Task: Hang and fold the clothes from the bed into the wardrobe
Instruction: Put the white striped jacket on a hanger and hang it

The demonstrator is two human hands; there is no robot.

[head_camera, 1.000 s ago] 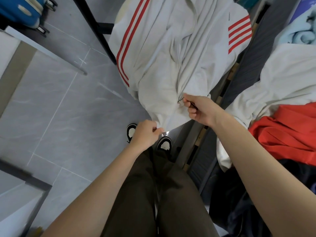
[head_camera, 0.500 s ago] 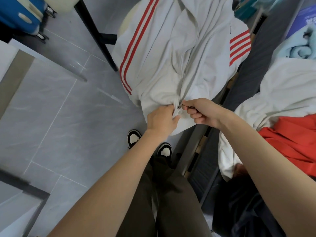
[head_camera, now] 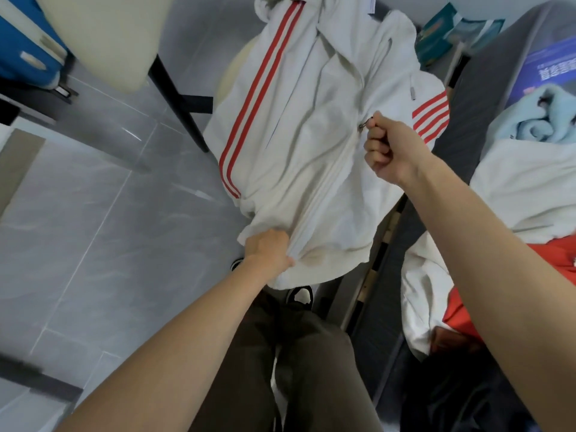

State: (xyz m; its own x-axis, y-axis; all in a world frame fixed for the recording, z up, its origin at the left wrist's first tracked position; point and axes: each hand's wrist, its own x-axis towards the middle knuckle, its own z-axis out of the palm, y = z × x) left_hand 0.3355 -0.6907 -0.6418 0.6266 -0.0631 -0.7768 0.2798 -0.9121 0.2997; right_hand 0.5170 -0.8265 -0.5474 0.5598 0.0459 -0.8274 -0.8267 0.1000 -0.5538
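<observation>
Beside a bed (head_camera: 461,141) heaped with a white garment (head_camera: 523,188), a red garment (head_camera: 558,260) and a pale blue towel (head_camera: 542,116), a person holds a white jacket (head_camera: 296,135) with red stripes stretched above the grey tiled floor (head_camera: 109,229), not yet in the wardrobe. The left hand (head_camera: 269,254) grips the bunched hem at the foot of the zip, while the right hand (head_camera: 389,148), fingers curled, pinches the zip pull (head_camera: 364,124) well up the front. Should the hem grip slacken, the cloth may ruck and the slider could jam or bite the fabric.
</observation>
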